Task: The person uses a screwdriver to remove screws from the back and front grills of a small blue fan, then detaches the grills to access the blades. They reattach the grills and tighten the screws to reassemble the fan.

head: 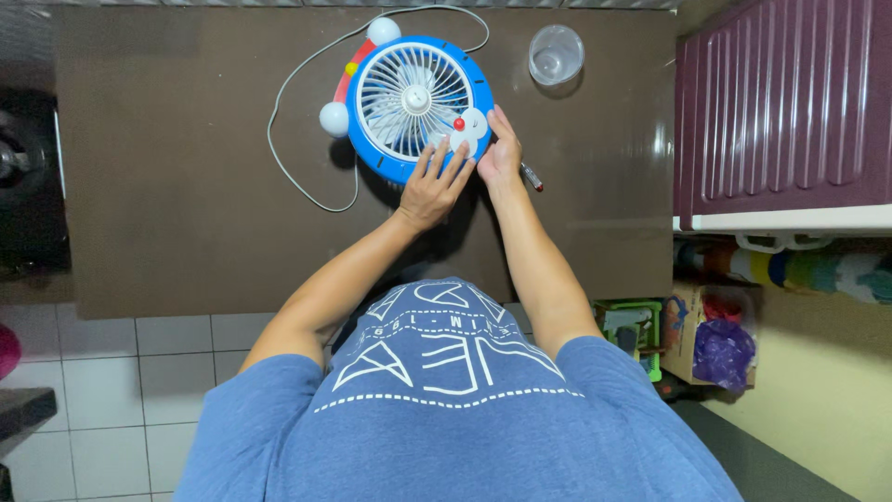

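The blue fan [409, 107] lies flat on the far part of the bench [186, 186]. Left hand [435, 186] rests open on its near rim; right hand [502, 149] cups its right edge beside a small tool [531, 177]. The grille is still on.

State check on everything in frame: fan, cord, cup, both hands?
fan: flat on table, grille up.
cord: loose, looped on table.
plastic cup: upright, looks empty.
left hand: open, fingers on fan's rim.
right hand: on fan's edge.
screwdriver: lying beside right hand.

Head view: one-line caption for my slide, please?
Both hands, left and right, rest on a round blue-and-white plastic fan on a brown table.
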